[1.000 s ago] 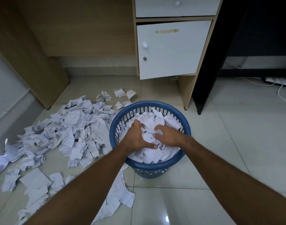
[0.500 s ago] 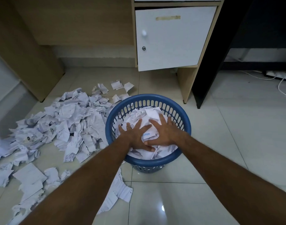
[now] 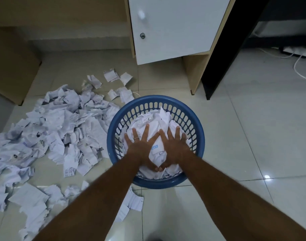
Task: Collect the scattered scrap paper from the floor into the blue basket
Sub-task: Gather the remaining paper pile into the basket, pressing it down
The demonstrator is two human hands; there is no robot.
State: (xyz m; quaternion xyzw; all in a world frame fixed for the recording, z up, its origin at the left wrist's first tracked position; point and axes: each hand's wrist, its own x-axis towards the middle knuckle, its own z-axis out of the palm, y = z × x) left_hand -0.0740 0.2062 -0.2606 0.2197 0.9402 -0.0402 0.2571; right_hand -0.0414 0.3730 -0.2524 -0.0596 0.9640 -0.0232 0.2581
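Note:
The round blue basket (image 3: pixel 200 136) stands on the tiled floor in the middle of the view, heaped with white scrap paper (image 3: pixel 153 120). My left hand (image 3: pixel 141 146) and my right hand (image 3: pixel 174 145) lie side by side inside it, fingers straight and spread, palms pressing down on the paper. The thumbs meet near the front rim. A large spread of torn white scrap paper (image 3: pixel 61 129) covers the floor to the basket's left, and more pieces (image 3: pixel 32 202) lie at the lower left.
A wooden desk unit with a white cabinet door (image 3: pixel 174 26) stands just behind the basket. A dark panel (image 3: pixel 223 54) rises to its right. White cables and a power strip (image 3: pixel 298 54) lie at the far right. Bare tiles (image 3: pixel 253 136) stretch right of the basket.
Both hands went from gripping a bundle of paper to lying flat with spread fingers, and they have pushed the paper lower in the basket. The view has moved closer.

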